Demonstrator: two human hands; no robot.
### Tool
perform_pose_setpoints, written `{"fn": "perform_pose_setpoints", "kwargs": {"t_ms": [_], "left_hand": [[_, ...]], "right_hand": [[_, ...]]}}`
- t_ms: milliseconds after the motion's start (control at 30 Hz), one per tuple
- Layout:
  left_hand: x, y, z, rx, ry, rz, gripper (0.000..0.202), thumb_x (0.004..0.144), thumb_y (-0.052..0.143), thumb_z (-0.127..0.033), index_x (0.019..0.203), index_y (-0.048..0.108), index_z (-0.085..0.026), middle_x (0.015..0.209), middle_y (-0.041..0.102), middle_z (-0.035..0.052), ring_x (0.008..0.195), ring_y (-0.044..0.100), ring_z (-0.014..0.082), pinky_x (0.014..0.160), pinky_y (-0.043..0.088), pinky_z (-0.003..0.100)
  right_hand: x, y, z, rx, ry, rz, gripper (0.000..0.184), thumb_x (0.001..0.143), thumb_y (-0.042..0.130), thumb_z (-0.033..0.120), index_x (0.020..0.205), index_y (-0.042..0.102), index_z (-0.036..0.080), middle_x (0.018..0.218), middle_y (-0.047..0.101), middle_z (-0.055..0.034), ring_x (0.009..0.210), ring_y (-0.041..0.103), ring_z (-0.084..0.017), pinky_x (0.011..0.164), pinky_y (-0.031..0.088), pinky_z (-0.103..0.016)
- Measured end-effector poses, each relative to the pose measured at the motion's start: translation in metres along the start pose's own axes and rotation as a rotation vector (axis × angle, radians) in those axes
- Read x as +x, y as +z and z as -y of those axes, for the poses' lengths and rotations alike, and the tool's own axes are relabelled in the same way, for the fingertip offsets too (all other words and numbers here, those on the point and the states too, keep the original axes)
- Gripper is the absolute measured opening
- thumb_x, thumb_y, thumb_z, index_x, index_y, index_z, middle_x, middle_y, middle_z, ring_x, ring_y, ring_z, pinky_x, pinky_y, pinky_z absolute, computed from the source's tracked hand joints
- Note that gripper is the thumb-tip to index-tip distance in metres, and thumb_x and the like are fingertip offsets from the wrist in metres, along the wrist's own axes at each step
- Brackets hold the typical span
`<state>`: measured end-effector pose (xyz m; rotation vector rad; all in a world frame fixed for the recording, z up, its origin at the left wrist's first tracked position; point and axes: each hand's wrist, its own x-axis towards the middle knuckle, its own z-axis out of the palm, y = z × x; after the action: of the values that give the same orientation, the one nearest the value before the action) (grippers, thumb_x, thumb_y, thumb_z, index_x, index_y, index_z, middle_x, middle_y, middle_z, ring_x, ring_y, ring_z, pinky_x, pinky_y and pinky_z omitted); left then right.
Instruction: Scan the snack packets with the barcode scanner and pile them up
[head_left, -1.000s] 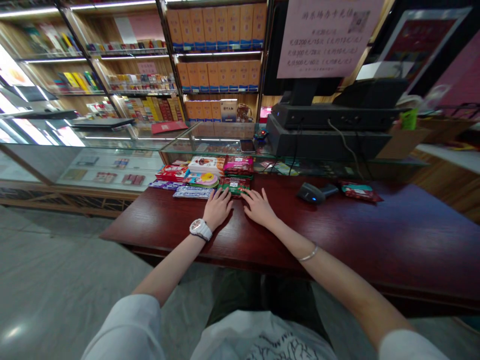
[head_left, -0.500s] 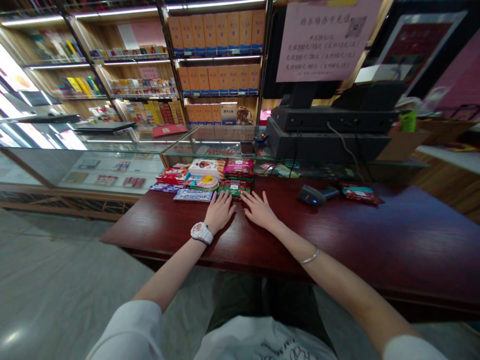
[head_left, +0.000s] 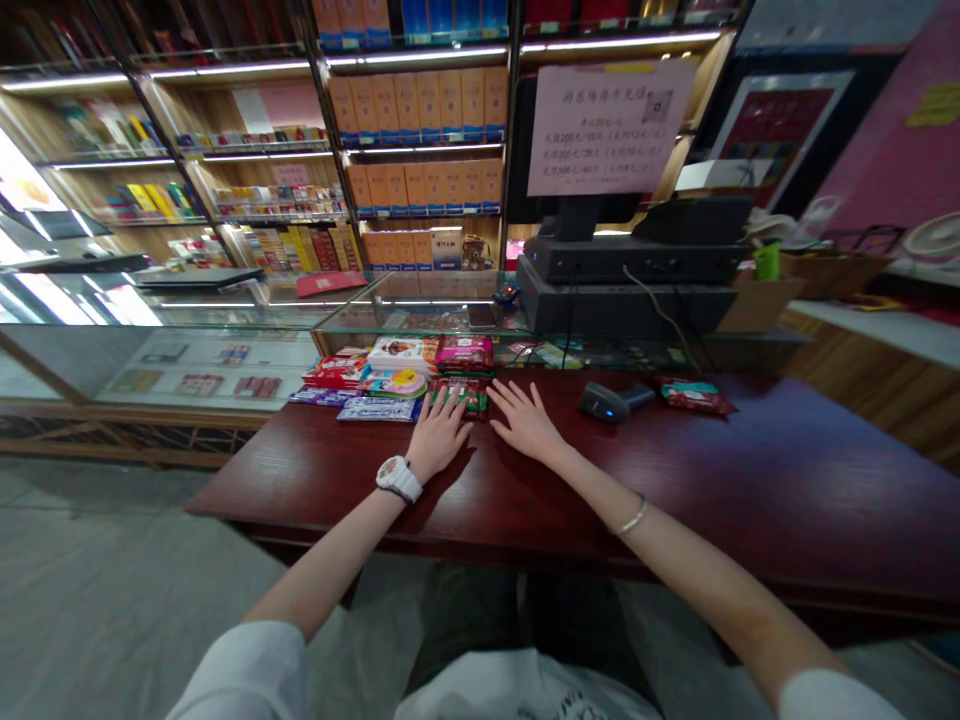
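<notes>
Left hand lies flat and open on a dark red wooden counter, a white wristwatch on its wrist, its fingertips over the near edge of a green-and-red snack packet. Right hand lies flat and open just to the right, a thin silver bangle on its forearm, its fingers spread just beside that same packet. The hands are apart and neither grips anything. Just left of the left fingertips sits a blue-and-white packet. Beyond the hands, a heap of snack packets, with a pink-red packet at its back, stands against a glass display case. Right of the right hand, a black barcode scanner lies on the counter, then a red foil packet. Further ahead stands a black till under a pink notice.
</notes>
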<state>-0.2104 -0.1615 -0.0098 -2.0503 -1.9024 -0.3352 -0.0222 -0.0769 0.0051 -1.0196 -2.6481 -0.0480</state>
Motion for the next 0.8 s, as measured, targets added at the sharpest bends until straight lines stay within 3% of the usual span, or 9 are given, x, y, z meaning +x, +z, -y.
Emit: {"fn": "perform_pose_setpoints", "kwargs": {"t_ms": [133,300,533,800], "left_hand": [[0.01,-0.006,-0.017,-0.018,0.076,0.002,0.044,0.099,0.036,-0.042,0.134,0.056,-0.024,0.16,0.031,0.0029,0.148,0.025,0.0276,0.123,0.02,0.052],[0.035,-0.009,-0.053,-0.067,0.163,-0.037,0.051,0.099,0.036,-0.042,0.147,0.041,-0.025,0.161,0.028,0.0029,0.149,0.023,0.0274,0.122,0.021,0.052],[0.085,-0.006,-0.139,-0.162,0.335,-0.052,0.051,0.099,0.035,-0.042,0.144,0.045,-0.02,0.16,0.029,0.0043,0.148,0.025,0.0265,0.122,0.02,0.052],[0.121,0.021,-0.237,-0.247,0.518,-0.032,0.049,0.099,0.037,-0.042,0.14,0.049,-0.018,0.158,0.034,0.0061,0.146,0.03,0.0268,0.122,0.02,0.052]], "right_hand": [[-0.019,-0.017,-0.026,-0.041,0.02,-0.046,0.06,0.094,0.042,0.033,0.152,0.033,0.022,0.161,0.026,-0.0048,0.147,0.026,-0.029,0.12,0.013,-0.059],[-0.048,-0.03,-0.068,-0.107,0.107,-0.122,0.06,0.094,0.041,0.033,0.153,0.031,0.024,0.162,0.025,-0.0035,0.147,0.026,-0.03,0.119,0.014,-0.059],[-0.091,-0.039,-0.13,-0.171,0.263,-0.207,0.058,0.093,0.04,0.032,0.15,0.037,0.022,0.159,0.032,-0.004,0.144,0.031,-0.028,0.119,0.015,-0.055],[-0.142,-0.047,-0.204,-0.216,0.481,-0.212,0.057,0.091,0.042,0.03,0.146,0.041,0.019,0.156,0.037,-0.0092,0.141,0.037,-0.027,0.117,0.021,-0.052]]}}
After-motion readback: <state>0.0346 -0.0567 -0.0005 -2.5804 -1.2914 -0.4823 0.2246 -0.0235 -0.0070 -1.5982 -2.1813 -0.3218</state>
